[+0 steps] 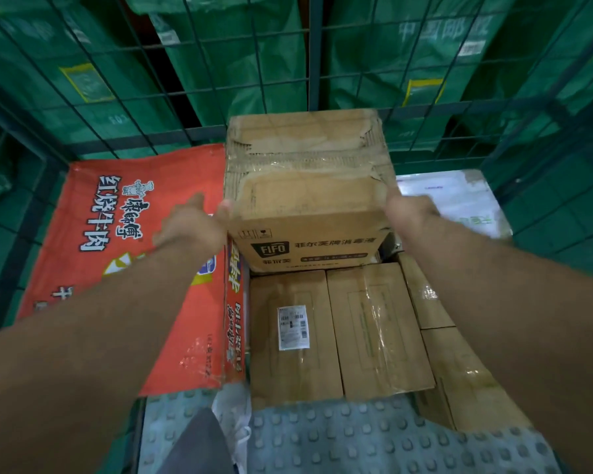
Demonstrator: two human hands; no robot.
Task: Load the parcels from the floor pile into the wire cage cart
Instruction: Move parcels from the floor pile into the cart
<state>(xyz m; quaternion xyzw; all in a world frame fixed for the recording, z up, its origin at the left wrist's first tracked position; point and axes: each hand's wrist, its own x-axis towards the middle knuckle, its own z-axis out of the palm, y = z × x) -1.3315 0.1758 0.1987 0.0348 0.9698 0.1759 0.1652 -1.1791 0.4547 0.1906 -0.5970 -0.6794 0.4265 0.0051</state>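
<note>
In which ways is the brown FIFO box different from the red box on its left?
The FIFO box is plain brown; the red box carries large white characters. The FIFO box's top is torn and taped; the red box's looks intact. The left hand and right hand press the FIFO box's sides; the red box lies unheld. Both are inside the wire cage.

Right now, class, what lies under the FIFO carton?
A labelled brown carton and a taped brown carton lie side by side beneath the FIFO carton. Their far ends, and anything under its back half, are covered.
</note>
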